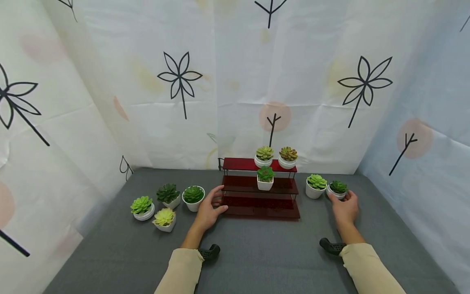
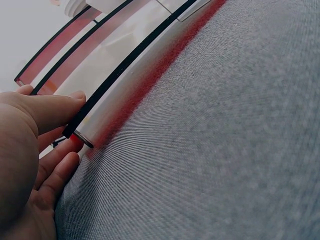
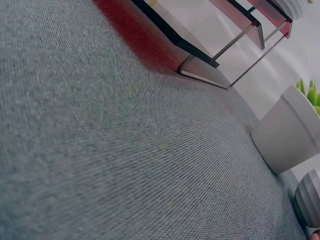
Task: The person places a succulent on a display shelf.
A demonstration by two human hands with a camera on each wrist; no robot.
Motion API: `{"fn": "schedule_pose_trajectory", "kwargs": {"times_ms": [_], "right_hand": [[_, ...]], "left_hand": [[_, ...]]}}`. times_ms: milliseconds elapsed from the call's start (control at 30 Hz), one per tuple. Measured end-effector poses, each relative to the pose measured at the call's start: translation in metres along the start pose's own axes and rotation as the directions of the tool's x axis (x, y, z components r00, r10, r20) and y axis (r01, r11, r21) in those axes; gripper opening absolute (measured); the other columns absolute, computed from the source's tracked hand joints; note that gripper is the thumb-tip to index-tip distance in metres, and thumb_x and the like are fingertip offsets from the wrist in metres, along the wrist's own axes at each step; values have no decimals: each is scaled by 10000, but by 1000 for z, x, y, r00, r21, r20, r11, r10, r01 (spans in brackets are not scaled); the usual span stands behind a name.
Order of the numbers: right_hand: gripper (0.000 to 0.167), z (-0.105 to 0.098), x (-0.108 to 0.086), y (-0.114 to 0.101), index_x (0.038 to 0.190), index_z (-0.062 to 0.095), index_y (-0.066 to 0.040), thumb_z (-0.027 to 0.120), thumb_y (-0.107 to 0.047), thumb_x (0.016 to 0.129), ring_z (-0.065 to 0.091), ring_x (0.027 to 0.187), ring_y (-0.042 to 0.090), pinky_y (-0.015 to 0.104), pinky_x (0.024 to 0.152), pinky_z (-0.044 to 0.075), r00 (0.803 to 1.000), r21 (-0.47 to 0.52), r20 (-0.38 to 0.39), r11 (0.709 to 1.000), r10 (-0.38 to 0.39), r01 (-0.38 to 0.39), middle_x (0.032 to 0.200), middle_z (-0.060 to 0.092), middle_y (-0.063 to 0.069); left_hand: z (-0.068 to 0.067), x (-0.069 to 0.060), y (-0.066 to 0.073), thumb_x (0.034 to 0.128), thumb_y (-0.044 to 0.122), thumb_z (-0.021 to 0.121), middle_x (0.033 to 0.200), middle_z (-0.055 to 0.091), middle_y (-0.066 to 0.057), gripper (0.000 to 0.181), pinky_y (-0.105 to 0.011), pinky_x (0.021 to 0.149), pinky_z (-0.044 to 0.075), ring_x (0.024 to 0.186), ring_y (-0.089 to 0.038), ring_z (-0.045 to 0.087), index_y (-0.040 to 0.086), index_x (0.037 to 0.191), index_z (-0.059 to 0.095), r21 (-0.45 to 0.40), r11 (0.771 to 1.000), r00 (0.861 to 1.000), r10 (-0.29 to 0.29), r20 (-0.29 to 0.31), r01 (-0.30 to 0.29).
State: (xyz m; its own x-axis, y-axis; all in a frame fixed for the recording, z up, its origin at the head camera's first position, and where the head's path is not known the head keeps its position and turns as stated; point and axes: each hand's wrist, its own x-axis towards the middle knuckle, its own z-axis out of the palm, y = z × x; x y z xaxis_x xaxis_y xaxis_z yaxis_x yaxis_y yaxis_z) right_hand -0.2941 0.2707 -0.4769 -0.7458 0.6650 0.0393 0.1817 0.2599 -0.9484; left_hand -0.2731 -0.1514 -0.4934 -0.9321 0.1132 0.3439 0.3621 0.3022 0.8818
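Observation:
A dark red, three-tier display shelf (image 1: 262, 206) stands at the back of the table. My left hand (image 1: 210, 208) grips its left end; in the left wrist view the thumb (image 2: 60, 107) lies against the lowest tier's edge, other fingers around the corner. Far to the right, my right hand (image 1: 346, 208) holds a small dark green potted succulent (image 1: 337, 188) between thumb and fingers. Its ribbed white pot (image 3: 311, 197) shows only partly in the right wrist view, with a bit of fingertip. Just left of it stands a light green potted succulent (image 1: 315, 185).
On the top tier sit a yellow-green succulent (image 1: 264, 156) and a brownish one (image 1: 288, 157); a green one (image 1: 265, 178) in a square pot is on the middle tier. Several potted succulents, including a round-potted one (image 1: 193, 198), stand left of the shelf. A patterned cloth (image 1: 235, 81) hangs behind.

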Motion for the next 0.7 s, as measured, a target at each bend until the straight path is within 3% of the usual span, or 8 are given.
{"fn": "schedule_pose_trajectory", "kwargs": {"times_ms": [200, 700], "right_hand": [[751, 1, 5, -1, 1503, 257, -2, 651, -275, 924, 352, 1346, 376, 495, 1081, 297, 1000, -14, 29, 1000, 4, -4, 1486, 357, 232], [709, 6, 12, -1, 1502, 274, 3, 631, -250, 944, 302, 1386, 361, 480, 1117, 249, 1000, -45, 28, 999, 15, -13, 1511, 332, 217]], "left_hand": [[-5, -6, 27, 859, -70, 686, 1299, 512, -324, 650, -597, 929, 408, 1102, -488, 525, 14, 1446, 420, -16, 1000, 1000, 1, 24, 0], [-4, -7, 33, 855, -76, 687, 1293, 528, -301, 650, -586, 932, 417, 1091, -458, 540, 24, 1443, 431, -7, 1000, 1000, 0, 23, 0]]}}
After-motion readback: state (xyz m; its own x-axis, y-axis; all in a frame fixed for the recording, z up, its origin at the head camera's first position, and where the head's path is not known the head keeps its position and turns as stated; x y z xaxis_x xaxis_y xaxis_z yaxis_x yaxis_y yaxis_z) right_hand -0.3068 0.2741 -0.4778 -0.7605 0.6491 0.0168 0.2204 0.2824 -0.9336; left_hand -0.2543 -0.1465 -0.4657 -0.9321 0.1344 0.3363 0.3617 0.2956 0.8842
